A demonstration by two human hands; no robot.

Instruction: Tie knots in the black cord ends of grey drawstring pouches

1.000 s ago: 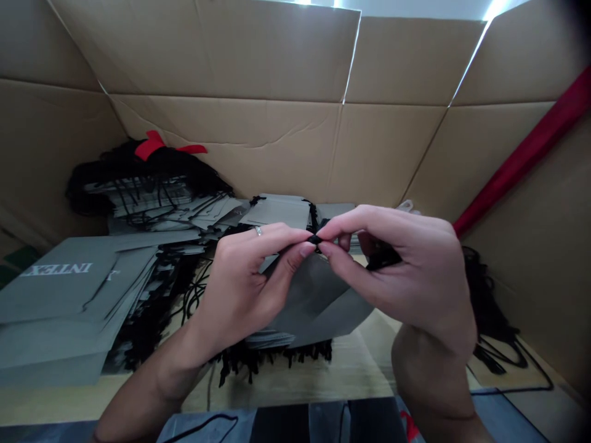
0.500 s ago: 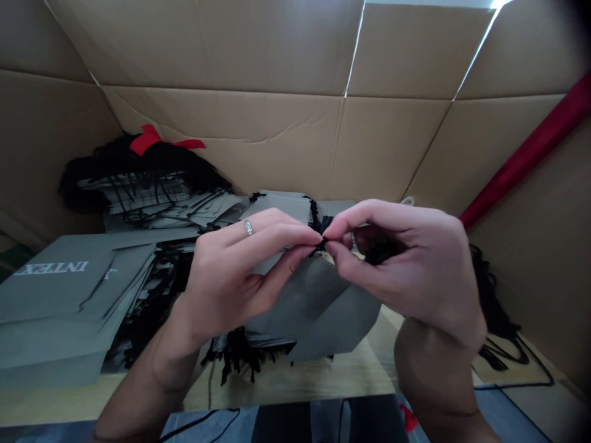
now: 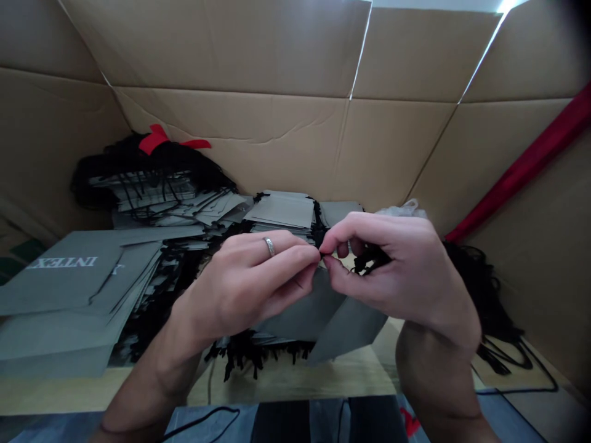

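Observation:
My left hand (image 3: 258,280), with a ring on one finger, is closed in a pinch at the middle of the view. Facing it, my right hand (image 3: 401,280) pinches with thumb and forefinger, and the fingertips of both hands meet. Between them is a short bit of black cord (image 3: 322,255), mostly covered by the fingers. More black cord (image 3: 372,257) shows inside the curl of my right hand. Just beneath the hands is a grey paper bag (image 3: 353,329), tilted over a stack of flat grey pieces with black cord ends at the front edge.
Printed grey bags (image 3: 60,283) lie at the left. Behind them sits a pile with black cords (image 3: 157,163) and red strips. Another grey stack (image 3: 281,209) stands at the back. A black cord bundle (image 3: 484,295) lies right. Cardboard walls (image 3: 231,132) enclose the wooden table (image 3: 295,384).
Both hands stay pinched together, with the left fingers drawn closer in over the cord. The grey bag's lower edge has swung slightly to the right. The camera view has shifted a little.

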